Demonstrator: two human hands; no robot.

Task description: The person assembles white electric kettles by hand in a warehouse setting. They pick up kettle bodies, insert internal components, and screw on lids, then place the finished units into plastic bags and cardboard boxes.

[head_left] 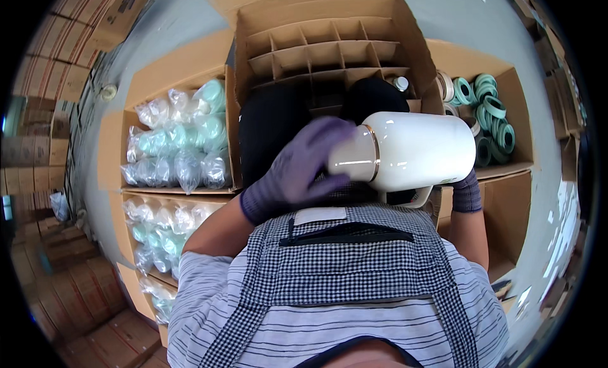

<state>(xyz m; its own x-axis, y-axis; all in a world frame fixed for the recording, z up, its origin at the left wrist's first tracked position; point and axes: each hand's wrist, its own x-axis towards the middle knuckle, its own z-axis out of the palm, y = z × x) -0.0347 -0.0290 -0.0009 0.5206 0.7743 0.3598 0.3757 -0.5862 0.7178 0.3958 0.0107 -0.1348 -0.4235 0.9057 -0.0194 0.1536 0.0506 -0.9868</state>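
Observation:
A glossy white vacuum jug [424, 149] lies sideways across my lap, its base to the right. A gold ring separates its body from a pale lid [356, 156] on the left, and a pale handle [415, 198] shows below the body. In a purple knit glove, my left hand [310, 156] is closed around the lid, fingers above and thumb below; the fingertips are blurred. My right hand [467, 192], gloved too, supports the jug at its base end. The jug hides most of its fingers.
Ahead, an open carton [329, 13] with cardboard dividers holds a silver-topped item [400, 84]. Cartons at the left contain plastic-wrapped green and clear parts [183, 137]. A carton at the right holds green rings [494, 118]. Stacked boxes [44, 127] line the far left.

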